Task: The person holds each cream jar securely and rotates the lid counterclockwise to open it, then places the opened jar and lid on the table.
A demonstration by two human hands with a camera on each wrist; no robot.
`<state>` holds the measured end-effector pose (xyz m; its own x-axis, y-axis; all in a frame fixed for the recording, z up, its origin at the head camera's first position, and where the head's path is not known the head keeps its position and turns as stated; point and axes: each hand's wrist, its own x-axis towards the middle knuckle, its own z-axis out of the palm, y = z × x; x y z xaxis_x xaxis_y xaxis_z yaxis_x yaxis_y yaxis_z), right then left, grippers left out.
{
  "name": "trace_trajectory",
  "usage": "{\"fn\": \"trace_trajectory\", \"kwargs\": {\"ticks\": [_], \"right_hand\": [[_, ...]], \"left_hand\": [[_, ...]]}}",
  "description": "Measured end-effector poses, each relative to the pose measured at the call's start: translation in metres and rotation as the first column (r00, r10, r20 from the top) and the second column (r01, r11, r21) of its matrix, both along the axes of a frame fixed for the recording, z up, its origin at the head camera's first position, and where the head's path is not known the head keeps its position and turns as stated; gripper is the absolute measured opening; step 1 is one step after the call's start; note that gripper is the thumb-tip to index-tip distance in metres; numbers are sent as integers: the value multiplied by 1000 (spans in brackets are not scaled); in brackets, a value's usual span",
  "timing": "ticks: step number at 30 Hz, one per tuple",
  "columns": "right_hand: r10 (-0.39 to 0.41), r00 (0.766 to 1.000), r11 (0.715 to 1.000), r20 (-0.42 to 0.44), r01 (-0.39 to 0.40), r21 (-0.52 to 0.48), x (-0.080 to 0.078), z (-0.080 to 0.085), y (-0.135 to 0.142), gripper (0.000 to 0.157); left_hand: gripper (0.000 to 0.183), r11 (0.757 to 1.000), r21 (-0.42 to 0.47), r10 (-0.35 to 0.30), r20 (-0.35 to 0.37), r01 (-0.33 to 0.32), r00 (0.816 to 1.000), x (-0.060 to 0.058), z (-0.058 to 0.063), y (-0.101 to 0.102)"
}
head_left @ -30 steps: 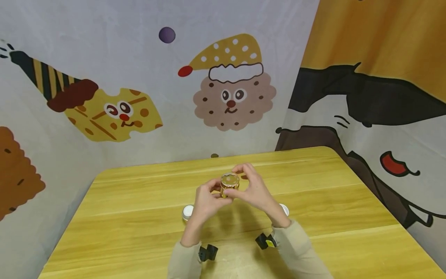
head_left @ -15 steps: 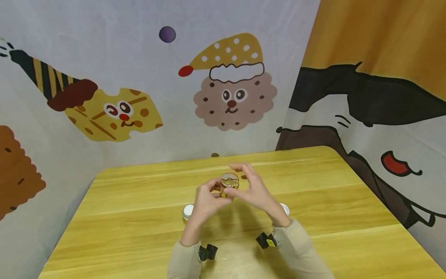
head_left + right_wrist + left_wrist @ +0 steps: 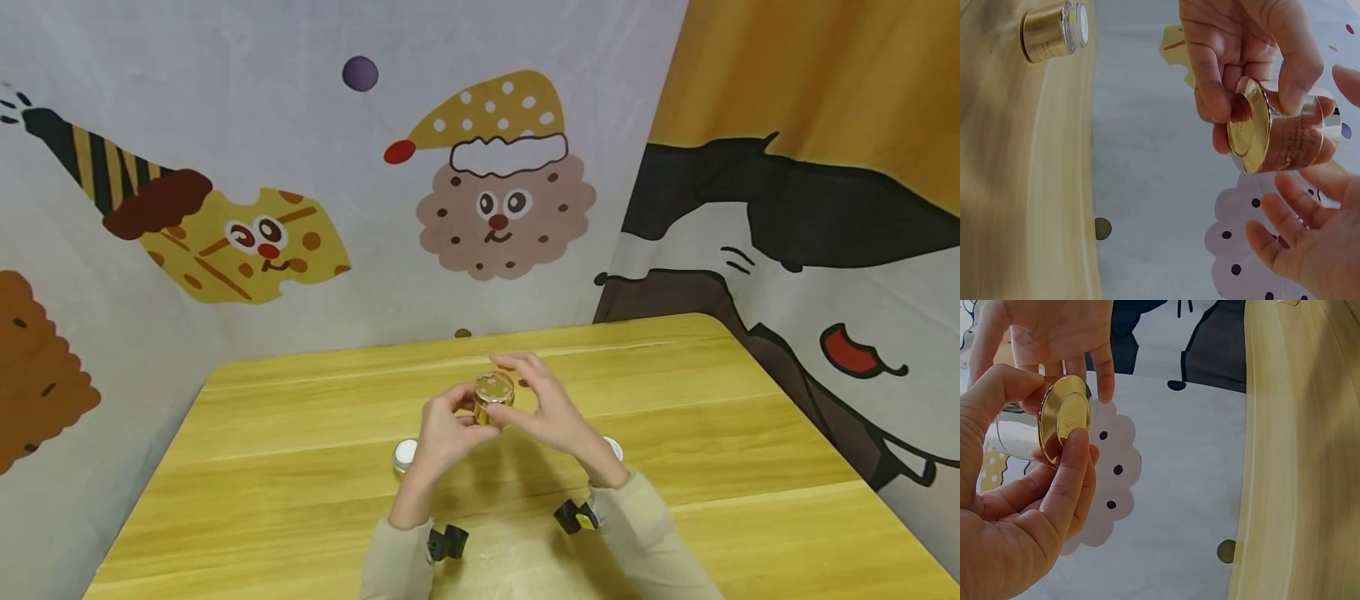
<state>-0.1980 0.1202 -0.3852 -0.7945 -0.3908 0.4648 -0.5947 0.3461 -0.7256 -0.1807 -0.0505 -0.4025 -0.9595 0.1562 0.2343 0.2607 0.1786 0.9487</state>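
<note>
A shiny gold jar (image 3: 491,406) is held above the table in the left hand (image 3: 446,433). In the left wrist view, the fingers grip the jar's gold base (image 3: 1063,419), which has raised lettering. The right hand (image 3: 551,412) hovers around the jar's upper end, thumb in front and fingers spread behind. In the right wrist view, the right hand (image 3: 1304,237) has its fingers apart from the jar (image 3: 1291,131); whether the thumb touches it, I cannot tell.
On the wooden table (image 3: 300,500), a second gold jar with a white top (image 3: 406,454) stands beside the left forearm. A round white piece (image 3: 614,448) lies partly hidden behind the right wrist. Behind the table hangs a cartoon-printed cloth (image 3: 300,150).
The right hand's fingers have shifted around the jar's top, and its thumb has slid slightly to the right. The left hand and the jar stay almost in place; reflections on the jar's top differ.
</note>
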Motion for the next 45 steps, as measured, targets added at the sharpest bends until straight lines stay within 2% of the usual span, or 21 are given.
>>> {"fn": "trace_trajectory", "kwargs": {"ticks": [3, 6, 9, 12, 15, 18, 22, 27, 29, 31, 36, 40, 45], "right_hand": [[-50, 998, 999, 29, 51, -11, 0, 0, -2, 49], [-66, 997, 997, 34, 67, -31, -1, 0, -2, 43], [-33, 999, 999, 12, 33, -35, -1, 1, 0, 39], [15, 1000, 1000, -12, -16, -12, -1, 2, 2, 41], [25, 1000, 1000, -4, -25, 17, 0, 3, 2, 50], [-19, 999, 1000, 28, 19, 8, 0, 3, 0, 55], [-57, 997, 997, 45, 59, -43, 0, 2, -3, 47], [-15, 1000, 999, 7, 15, -46, -2, 2, -1, 38], [16, 1000, 1000, -11, -16, -26, -2, 3, 0, 38], [39, 999, 999, -20, -39, -8, -2, 3, 1, 42], [-8, 1000, 1000, 22, 8, 10, -1, 2, 0, 51], [-44, 998, 999, 48, 44, 1, -3, -1, -1, 44], [-14, 1000, 1000, 17, 14, -6, -3, -2, 1, 39]], "left_hand": [[40, 1000, -4, 1, 3, -1, 1000, 0, 0, 0], [39, 1000, -2, -2, 8, 2, 1000, 0, 0, 1], [40, 1000, 6, -8, 5, 8, 1000, -1, -1, 1], [40, 1000, 13, -7, 6, 7, 1000, 0, 1, 1], [38, 1000, 6, -4, 4, 4, 1000, 5, 11, 2], [37, 1000, -12, -3, 4, 3, 1000, 11, 24, 2], [34, 1000, -23, -7, 5, 7, 1000, 15, 32, 2], [37, 1000, -2, -12, -4, 12, 1000, 6, 13, 2], [39, 1000, 1, -13, 2, 13, 1000, 1, 3, 1], [40, 1000, 4, -16, -4, 16, 1000, -1, -1, 1], [43, 1000, -5, -14, -22, 14, 1000, -2, -4, 0], [44, 1000, -17, -11, -25, 10, 1000, -1, -4, 1], [41, 1000, -24, -13, -18, 12, 1000, 1, 0, 2]]}}
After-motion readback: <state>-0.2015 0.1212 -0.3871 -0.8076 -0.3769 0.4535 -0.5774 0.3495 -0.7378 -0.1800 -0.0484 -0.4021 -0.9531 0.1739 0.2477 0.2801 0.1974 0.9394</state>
